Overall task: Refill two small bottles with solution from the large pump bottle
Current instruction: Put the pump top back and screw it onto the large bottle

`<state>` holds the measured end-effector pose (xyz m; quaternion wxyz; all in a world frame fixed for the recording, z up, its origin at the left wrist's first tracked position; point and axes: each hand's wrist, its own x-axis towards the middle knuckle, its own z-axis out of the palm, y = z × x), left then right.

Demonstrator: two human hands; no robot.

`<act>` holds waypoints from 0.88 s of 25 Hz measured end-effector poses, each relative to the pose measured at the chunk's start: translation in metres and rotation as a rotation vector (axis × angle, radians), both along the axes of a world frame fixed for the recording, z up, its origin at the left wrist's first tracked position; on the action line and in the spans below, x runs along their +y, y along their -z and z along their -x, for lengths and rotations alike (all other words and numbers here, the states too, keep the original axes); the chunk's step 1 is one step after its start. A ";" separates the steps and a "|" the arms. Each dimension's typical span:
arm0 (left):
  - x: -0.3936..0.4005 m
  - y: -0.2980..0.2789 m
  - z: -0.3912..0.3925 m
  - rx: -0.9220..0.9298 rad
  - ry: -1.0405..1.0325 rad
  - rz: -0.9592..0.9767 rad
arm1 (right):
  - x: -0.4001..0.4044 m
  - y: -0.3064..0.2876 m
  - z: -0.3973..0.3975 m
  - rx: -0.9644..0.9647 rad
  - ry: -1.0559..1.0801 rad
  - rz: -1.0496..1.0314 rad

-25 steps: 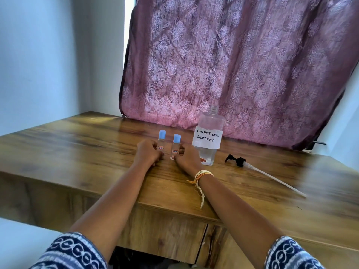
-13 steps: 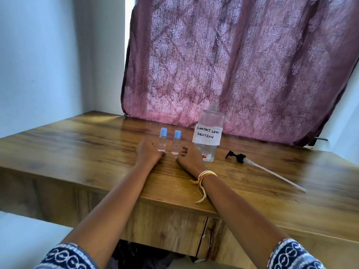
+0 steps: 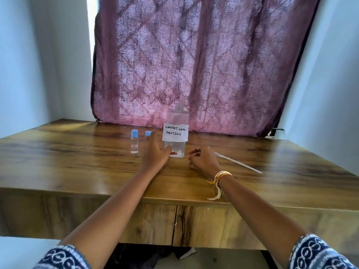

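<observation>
The large clear bottle point(image 3: 177, 133), labelled "CONTACT LENS SOLUTION", stands uncapped on the wooden table point(image 3: 77, 162). One small bottle point(image 3: 134, 142) with a blue cap stands to its left. Of the second small bottle point(image 3: 148, 133) only the blue cap shows behind my left hand point(image 3: 156, 154). That hand is spread open, its thumb touching the large bottle's lower part. My right hand point(image 3: 204, 161) lies right of the large bottle with curled fingers. The pump's white tube point(image 3: 239, 163) runs out from behind it. The pump head is hidden, so a grip cannot be seen.
A purple patterned curtain point(image 3: 194, 65) hangs right behind the table. Pale walls close in on both sides. The table's front edge point(image 3: 174, 200) runs under my forearms, with drawer fronts below it.
Both hands left the two small bottles and moved right: the left to the large bottle's base, the right to the pump head. The camera tilted upward.
</observation>
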<state>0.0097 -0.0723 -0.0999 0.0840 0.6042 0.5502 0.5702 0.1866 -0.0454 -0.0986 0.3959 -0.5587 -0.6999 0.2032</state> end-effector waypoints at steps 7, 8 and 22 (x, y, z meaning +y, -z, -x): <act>0.036 -0.037 -0.024 -0.011 -0.110 -0.206 | 0.034 -0.021 -0.044 -0.184 0.166 -0.126; 0.041 -0.044 -0.024 0.009 -0.126 -0.225 | 0.042 -0.020 -0.046 -0.218 0.166 -0.088; 0.078 -0.082 -0.016 0.027 0.093 -0.091 | 0.088 -0.021 -0.044 -0.004 0.229 0.133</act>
